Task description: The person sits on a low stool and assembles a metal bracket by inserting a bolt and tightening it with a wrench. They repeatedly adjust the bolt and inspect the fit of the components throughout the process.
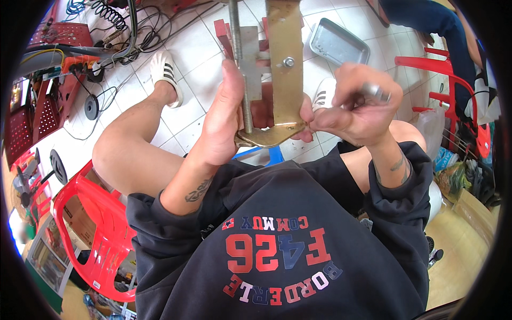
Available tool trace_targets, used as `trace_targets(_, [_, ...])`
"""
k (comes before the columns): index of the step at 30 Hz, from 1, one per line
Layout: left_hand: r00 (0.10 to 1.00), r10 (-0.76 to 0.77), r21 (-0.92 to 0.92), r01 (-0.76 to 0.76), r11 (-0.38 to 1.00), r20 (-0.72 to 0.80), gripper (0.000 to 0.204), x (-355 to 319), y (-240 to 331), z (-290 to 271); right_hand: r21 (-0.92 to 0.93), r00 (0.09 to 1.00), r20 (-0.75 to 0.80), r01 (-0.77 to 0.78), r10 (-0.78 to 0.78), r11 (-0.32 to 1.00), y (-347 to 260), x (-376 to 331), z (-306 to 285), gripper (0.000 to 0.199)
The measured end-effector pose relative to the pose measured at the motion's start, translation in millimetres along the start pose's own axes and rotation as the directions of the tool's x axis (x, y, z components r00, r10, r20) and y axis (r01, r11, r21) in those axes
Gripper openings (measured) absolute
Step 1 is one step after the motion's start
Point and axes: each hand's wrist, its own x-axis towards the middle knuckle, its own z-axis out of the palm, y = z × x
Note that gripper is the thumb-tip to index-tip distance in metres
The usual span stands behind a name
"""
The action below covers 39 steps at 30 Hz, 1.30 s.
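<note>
My left hand grips a clamp-like metal assembly: a long threaded rod, a grey slotted plate and a brass-coloured flat bracket with a hex nut on its face. The bracket's lower end curves under my left thumb. My right hand is closed, its fingertips pinching at the bracket's lower right corner, and a small shiny metal piece sticks out of the fist. I sit with bare knees apart over a tiled floor.
A grey metal tray lies on the white tiles ahead. Red plastic chairs stand at the left and right. Cables and tools clutter the upper left. Another person's legs show at top right. A blue stool is beneath me.
</note>
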Motion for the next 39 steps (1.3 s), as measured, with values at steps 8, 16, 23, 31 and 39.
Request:
trace_targets(8, [0.997,-0.006,0.155,0.018,0.988,-0.082,0.091,-0.5,6.7,14.4,0.408,0.978,0.058,-0.204,0.198,0.89,-2.8,-4.4,8.5,0.03])
trace_targets(16, [0.995,-0.038,0.367,0.07,0.928,-0.095,0.102,0.8,1.5,9.4,0.175,0.968,0.038,-0.249,0.247,0.953,-13.9,4.5,14.8,0.028])
trace_targets(23, [0.983,0.162,0.604,-0.076,0.793,-0.089,0.073,9.6,-7.3,5.1,-0.12,0.982,-0.016,-0.189,0.189,0.974,-1.5,4.8,16.9,0.02])
trace_targets(31, [0.963,0.236,0.757,-0.056,0.651,-0.131,0.071,9.4,-18.0,10.9,0.011,0.914,-0.135,-0.385,0.383,0.923,11.7,-13.5,32.0,0.012])
trace_targets(39, [0.979,0.118,0.689,0.028,0.724,-0.164,0.059,6.2,-26.5,13.9,-0.587,0.95,0.298,0.106,0.093,0.802,0.8,-12.5,-6.1,0.041])
